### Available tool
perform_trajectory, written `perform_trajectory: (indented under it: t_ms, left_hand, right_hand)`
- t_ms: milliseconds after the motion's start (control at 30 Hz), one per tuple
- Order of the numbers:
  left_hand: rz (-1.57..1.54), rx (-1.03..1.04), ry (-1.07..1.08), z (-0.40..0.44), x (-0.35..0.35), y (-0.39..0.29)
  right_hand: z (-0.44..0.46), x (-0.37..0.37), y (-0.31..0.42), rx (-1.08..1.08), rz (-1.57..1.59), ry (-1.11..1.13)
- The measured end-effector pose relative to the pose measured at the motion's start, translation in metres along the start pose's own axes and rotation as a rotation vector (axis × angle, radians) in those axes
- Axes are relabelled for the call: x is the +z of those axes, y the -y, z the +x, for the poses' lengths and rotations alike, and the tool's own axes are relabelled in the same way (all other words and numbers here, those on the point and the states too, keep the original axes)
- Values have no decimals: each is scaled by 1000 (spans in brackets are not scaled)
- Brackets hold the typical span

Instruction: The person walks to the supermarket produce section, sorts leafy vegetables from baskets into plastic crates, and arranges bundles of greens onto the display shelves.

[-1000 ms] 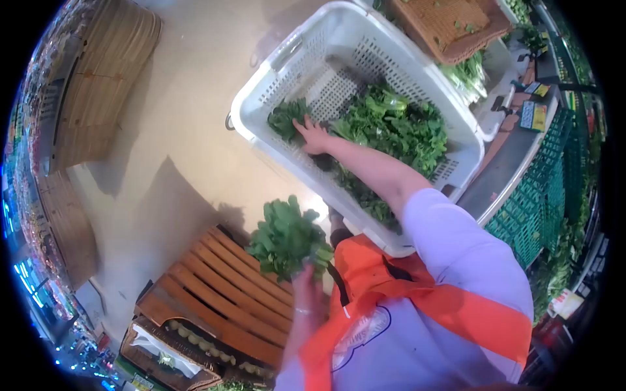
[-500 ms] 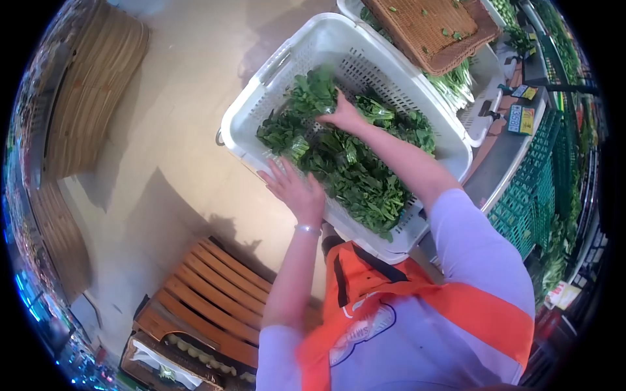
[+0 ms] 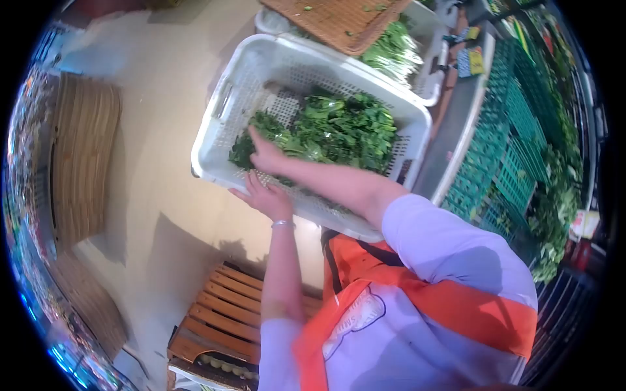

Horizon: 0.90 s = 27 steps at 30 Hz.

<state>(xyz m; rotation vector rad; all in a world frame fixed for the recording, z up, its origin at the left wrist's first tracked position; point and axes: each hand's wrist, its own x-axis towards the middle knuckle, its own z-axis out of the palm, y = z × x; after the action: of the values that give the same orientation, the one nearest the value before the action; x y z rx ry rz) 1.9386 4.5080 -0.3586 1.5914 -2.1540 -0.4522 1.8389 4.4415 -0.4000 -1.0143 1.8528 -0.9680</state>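
A white perforated plastic crate (image 3: 238,65) holds a heap of dark leafy greens (image 3: 345,127), some bunches in clear wrapping. My right hand (image 3: 266,155) reaches across into the crate's near left corner, on a bunch of greens there. One digit points up along the leaves and the other fingers seem curled at the bunch, partly hidden. Close below it, my left hand (image 3: 268,197) is at the crate's near rim, fingers spread, holding nothing.
A brown woven tray (image 3: 345,23) lies over more crates with white-stemmed greens (image 3: 394,55). Green plastic crates (image 3: 515,130) line the display at right. A slatted wooden stand (image 3: 228,306) is below left; a stack of tan boards (image 3: 85,156) is at far left.
My right hand has moved with the lifted bunch from the crate's middle to its near left corner. Part of the crate's floor now shows. My left hand stays near the rim; the view has shifted.
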Motion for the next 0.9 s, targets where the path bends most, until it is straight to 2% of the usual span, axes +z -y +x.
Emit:
perform_trajectory:
  t_ms: [33,67,133,200,267,300,333,367,400,433,467,500,567,600,667,700,733,833,900]
  left_hand:
    - [6,24,1,1,0,0]
    - [21,25,51,1,-3,-2]
    - [68,19,172,-11,-12,-3]
    - [142,18,302,-22,-29,7]
    - [203,54,394,-2,-36,15]
    - [121,170,402,0,-15,64]
    - [39,285,416,2,6,112]
    - [-655,-293,510,-17,-72,12]
    - [-795,-414,541,-27,-91,4]
    - [-751,-120,526,-44,-91,24]
    - [-784,40,470,-63,-104,8]
    - [-1055,-176,423,-81,-119,-30]
    - [-1098,-149,285,-136,-146,-103]
    - [-1061,-114,370,-159,-147,-131]
    - [-975,-63,497,-205,-141,-161]
    - [-1016,-46,543,-242,-145,-204]
    - [-989,43,666,-270,-139,-224]
    - [-825,275,931,-336,-94,-259]
    - [-949,473,1145,-377,-113,-317]
  right_hand:
    - [-29,-12,41,-8,134,66]
    - [-52,-6,53,-252,279,3]
    - [-119,-25,104,-226,94,120]
    - [-181,-36,120,-627,-128,-31]
    - [-226,-82,147,-287,332,649]
    - [-246,-110,152,-334,323,647]
    - [-262,-119,146,-447,255,590]
    - [-276,-131,136,-480,216,586]
    - [-291,-153,136,-485,122,550]
    - [-309,-178,134,-477,130,500]
    - [-329,-201,132,-468,135,430]
    - [-350,-224,128,-464,145,367]
    - [-397,-261,105,-486,133,184]
    - [-427,-285,100,-501,132,100]
    - [-481,-314,79,-385,110,-38]
    - [-517,-333,68,-341,123,-109]
    - [-562,-355,71,-190,187,-95]
    - [-646,-367,6,-192,225,-261]
    - [-694,-384,-40,-229,184,-519]
